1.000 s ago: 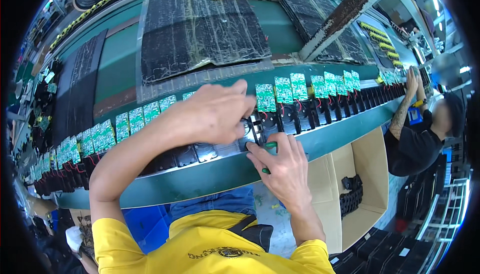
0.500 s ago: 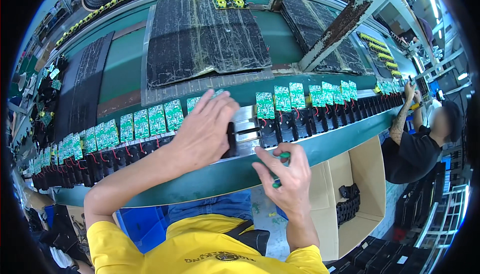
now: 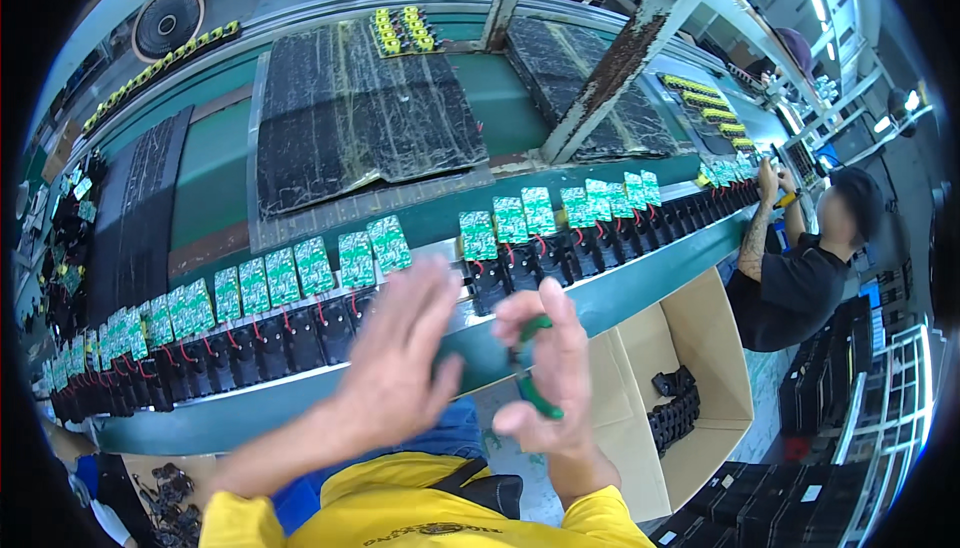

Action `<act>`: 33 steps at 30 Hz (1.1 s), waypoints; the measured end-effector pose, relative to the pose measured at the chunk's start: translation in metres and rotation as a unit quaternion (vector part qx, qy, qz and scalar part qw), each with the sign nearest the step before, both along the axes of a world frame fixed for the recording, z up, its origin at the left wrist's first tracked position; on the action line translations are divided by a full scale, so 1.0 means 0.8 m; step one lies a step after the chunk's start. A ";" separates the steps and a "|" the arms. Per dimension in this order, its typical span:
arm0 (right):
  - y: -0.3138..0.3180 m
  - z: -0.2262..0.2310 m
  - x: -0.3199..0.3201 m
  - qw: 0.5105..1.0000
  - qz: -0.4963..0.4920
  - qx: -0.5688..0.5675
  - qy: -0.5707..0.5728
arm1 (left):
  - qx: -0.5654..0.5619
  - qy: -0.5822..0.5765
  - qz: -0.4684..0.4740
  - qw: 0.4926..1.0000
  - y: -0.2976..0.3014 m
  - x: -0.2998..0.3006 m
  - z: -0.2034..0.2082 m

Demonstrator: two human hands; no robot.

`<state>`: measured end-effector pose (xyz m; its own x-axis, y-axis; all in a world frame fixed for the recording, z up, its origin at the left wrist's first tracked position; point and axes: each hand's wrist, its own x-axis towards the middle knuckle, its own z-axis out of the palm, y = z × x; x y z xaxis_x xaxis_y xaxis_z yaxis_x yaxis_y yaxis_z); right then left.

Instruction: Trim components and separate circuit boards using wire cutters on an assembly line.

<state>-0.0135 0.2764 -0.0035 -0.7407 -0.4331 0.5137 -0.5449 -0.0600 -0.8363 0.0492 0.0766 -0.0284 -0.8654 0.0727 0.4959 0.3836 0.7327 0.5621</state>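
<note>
My left hand (image 3: pixel 400 343), slightly blurred, hovers in front of the row with its fingers stretched out and nothing in them. My right hand (image 3: pixel 560 378) curls loosely around small green-handled pliers (image 3: pixel 540 400), whose jaws I cannot make out. A long row of black plastic housings (image 3: pixel 330 333) runs along the green bench edge, with red wires leading to green circuit boards (image 3: pixel 313 266) standing behind them. Nearest the right hand are another board (image 3: pixel 478 236) and its black housing (image 3: pixel 488 283). My left hand partly hides a bare metal rail between the boards.
An open cardboard box (image 3: pixel 640 388) with black parts stands below the bench at right. Beyond it, a co-worker (image 3: pixel 800 268) works at the row's far end. Worn black mats (image 3: pixel 365 118), yellow components (image 3: pixel 405 30) and a rusty post (image 3: pixel 610 78) lie behind the row.
My left hand has drawn back from the row toward me. My right hand has turned and opened somewhat around the pliers. The whole view has shifted.
</note>
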 end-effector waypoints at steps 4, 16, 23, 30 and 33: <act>-0.057 0.036 -0.012 0.989 0.127 -0.052 0.050 | 0.432 -0.050 -0.057 0.899 0.071 0.011 0.011; -0.026 -0.017 -0.263 0.820 0.070 0.408 0.395 | -0.095 -0.035 0.021 0.995 0.104 -0.046 -0.054; -0.052 -0.036 -0.261 0.808 0.099 0.420 0.402 | -0.139 -0.025 0.023 0.990 0.105 -0.058 -0.078; -0.065 -0.053 -0.276 0.809 0.108 0.376 0.439 | -0.116 -0.043 0.002 0.992 0.100 -0.059 -0.070; -0.055 -0.055 -0.289 0.799 0.101 0.422 0.416 | -0.117 -0.039 0.005 0.992 0.106 -0.058 -0.078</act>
